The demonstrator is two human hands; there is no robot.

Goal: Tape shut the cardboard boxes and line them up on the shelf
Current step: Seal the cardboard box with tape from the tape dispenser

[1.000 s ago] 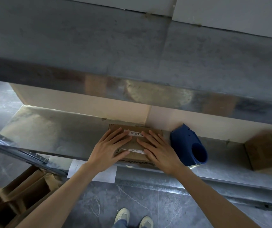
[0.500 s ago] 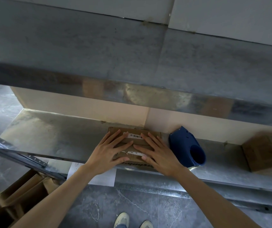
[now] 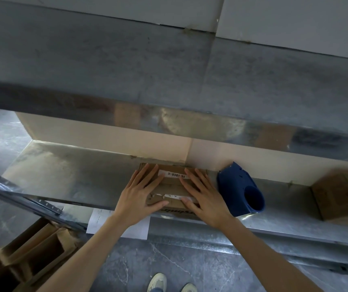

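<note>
Pressing my left hand (image 3: 136,200) and right hand (image 3: 205,199) flat, fingers straight, on the cardboard box (image 3: 172,186) mid-shelf (image 3: 74,175), left of blue tape dispenser (image 3: 240,190), to hold flaps down for taping.

Grey stone-look floor (image 3: 168,260) w/ pale veins. Galvanised metal racking: upper shelf (image 3: 105,60) dull grey, its front lip (image 3: 200,123) shiny & catching warm reflections; lower shelf (image 3: 74,171) runs along a cream back wall (image 3: 105,138) w/ a vertical seam. White wall panels (image 3: 295,24) at top of view.
</note>
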